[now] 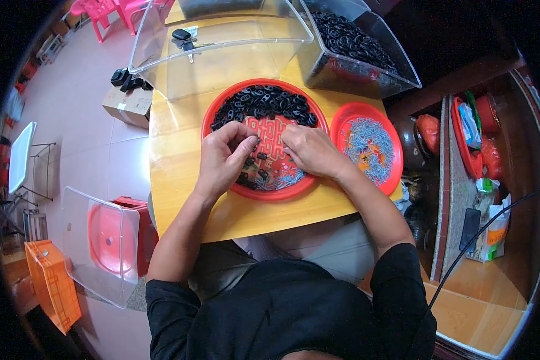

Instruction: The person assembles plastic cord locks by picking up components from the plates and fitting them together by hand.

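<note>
Both hands work over a round red tray (314,188) with a gold pattern on its bottom. Small black plastic pieces with holes (264,99) are heaped along its far side. At the near side lie thin grey metal pins (289,179) and a few loose black pieces (262,156). My left hand (227,157) pinches a small black piece between thumb and forefinger, above the tray's left half. To its right, my right hand (314,150) is closed with fingertips pointing at the left; what they hold is hidden. The hands are a little apart.
A smaller red plate (397,183) of grey pins stands right of the tray on the yellow table (180,198). Behind are a clear bin (396,84) of black pieces and another clear bin (222,51), with keys (185,42) seen through it. A shelf (456,198) stands at right.
</note>
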`<state>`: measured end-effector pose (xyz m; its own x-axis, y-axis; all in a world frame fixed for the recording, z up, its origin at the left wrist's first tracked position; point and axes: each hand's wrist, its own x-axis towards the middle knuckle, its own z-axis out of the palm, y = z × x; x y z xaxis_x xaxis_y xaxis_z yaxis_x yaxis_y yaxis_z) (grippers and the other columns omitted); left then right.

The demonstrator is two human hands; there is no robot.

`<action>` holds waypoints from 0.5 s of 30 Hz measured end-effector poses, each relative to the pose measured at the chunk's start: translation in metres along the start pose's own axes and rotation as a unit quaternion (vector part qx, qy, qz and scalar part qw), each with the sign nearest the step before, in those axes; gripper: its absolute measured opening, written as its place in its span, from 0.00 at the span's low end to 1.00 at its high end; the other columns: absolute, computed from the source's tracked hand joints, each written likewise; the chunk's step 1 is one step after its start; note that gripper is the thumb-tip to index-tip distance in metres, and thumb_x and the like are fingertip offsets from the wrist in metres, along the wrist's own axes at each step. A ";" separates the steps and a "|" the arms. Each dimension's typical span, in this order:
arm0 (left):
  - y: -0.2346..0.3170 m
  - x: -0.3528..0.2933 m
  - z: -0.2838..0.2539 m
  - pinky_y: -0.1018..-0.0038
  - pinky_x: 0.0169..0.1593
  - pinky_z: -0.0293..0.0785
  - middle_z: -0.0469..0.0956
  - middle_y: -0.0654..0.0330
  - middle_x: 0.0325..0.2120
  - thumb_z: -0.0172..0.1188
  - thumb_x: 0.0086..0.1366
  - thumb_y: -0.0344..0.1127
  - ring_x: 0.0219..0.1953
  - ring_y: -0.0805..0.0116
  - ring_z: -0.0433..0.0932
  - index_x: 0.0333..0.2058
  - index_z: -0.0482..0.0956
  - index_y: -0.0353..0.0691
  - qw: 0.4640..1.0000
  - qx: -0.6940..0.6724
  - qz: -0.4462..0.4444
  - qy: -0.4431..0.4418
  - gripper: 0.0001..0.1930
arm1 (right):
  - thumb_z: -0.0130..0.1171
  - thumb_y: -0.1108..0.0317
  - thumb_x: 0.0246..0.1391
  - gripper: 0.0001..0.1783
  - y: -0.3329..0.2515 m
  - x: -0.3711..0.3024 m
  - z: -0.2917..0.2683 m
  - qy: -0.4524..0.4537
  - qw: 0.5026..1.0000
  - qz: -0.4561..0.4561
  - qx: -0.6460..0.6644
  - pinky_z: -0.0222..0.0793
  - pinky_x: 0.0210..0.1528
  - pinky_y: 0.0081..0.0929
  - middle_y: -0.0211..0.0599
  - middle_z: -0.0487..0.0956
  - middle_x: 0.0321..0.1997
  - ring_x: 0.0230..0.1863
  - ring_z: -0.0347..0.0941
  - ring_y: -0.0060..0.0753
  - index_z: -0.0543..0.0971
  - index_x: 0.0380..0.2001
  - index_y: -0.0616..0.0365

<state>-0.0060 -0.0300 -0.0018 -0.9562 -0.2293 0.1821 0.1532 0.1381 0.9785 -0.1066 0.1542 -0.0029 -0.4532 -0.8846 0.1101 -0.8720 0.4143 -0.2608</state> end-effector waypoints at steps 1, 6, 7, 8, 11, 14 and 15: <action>-0.004 0.000 0.001 0.83 0.25 0.65 0.70 0.67 0.16 0.55 0.57 0.26 0.21 0.82 0.67 0.26 0.73 0.33 1.000 -0.011 0.003 -0.001 0.04 | 0.54 0.72 0.45 0.08 -0.001 0.000 0.000 0.002 1.000 0.006 0.001 0.65 0.32 0.42 0.44 0.69 0.27 0.32 0.69 0.50 0.67 0.26 0.61; -0.004 0.000 0.000 0.83 0.25 0.65 0.70 0.67 0.17 0.55 0.58 0.27 0.21 0.82 0.67 0.26 0.73 0.33 1.000 -0.009 -0.008 -0.012 0.04 | 0.54 0.74 0.44 0.08 -0.018 0.009 -0.019 0.082 0.994 -0.029 0.062 0.64 0.32 0.41 0.44 0.68 0.27 0.32 0.69 0.49 0.66 0.25 0.62; -0.006 0.000 0.000 0.83 0.25 0.65 0.70 0.67 0.17 0.55 0.58 0.27 0.21 0.82 0.67 0.26 0.73 0.33 1.000 0.000 -0.003 -0.011 0.04 | 0.55 0.74 0.43 0.08 -0.019 0.011 -0.020 0.088 0.994 -0.038 0.056 0.64 0.31 0.40 0.43 0.68 0.27 0.32 0.69 0.49 0.65 0.24 0.62; -0.006 0.001 0.000 0.83 0.26 0.65 0.71 0.67 0.17 0.55 0.58 0.28 0.22 0.82 0.67 0.27 0.73 0.33 1.000 0.008 0.004 -0.011 0.04 | 0.55 0.74 0.43 0.08 -0.017 0.011 -0.020 0.088 0.994 -0.038 0.055 0.64 0.31 0.40 0.43 0.68 0.27 0.32 0.69 0.49 0.65 0.24 0.62; -0.006 0.003 -0.006 0.83 0.26 0.65 0.71 0.68 0.17 0.55 0.58 0.28 0.22 0.82 0.67 0.27 0.74 0.33 0.999 0.030 0.015 0.011 0.04 | 0.55 0.75 0.42 0.08 -0.009 0.014 -0.015 0.066 0.997 -0.020 0.025 0.64 0.32 0.39 0.43 0.68 0.27 0.33 0.69 0.48 0.67 0.25 0.61; -0.005 0.006 -0.008 0.84 0.27 0.66 0.72 0.67 0.18 0.54 0.59 0.28 0.22 0.82 0.68 0.27 0.74 0.34 0.998 -0.019 0.008 0.054 0.04 | 0.55 0.74 0.42 0.07 -0.001 0.021 -0.006 0.068 0.998 -0.008 0.011 0.66 0.33 0.38 0.42 0.70 0.28 0.33 0.70 0.47 0.69 0.27 0.60; -0.005 0.006 -0.009 0.84 0.27 0.66 0.72 0.67 0.18 0.54 0.59 0.28 0.22 0.82 0.68 0.27 0.74 0.34 0.998 -0.019 0.009 0.054 0.04 | 0.55 0.74 0.42 0.07 0.002 0.025 -0.003 0.086 0.996 0.002 0.021 0.66 0.33 0.38 0.42 0.71 0.29 0.33 0.70 0.46 0.70 0.28 0.59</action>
<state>-0.0107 -0.0405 -0.0045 -0.9210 -0.3304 0.2063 0.1806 0.1070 0.9777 -0.1199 0.1334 0.0022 -0.4845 -0.8319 0.2705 -0.8635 0.4053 -0.3002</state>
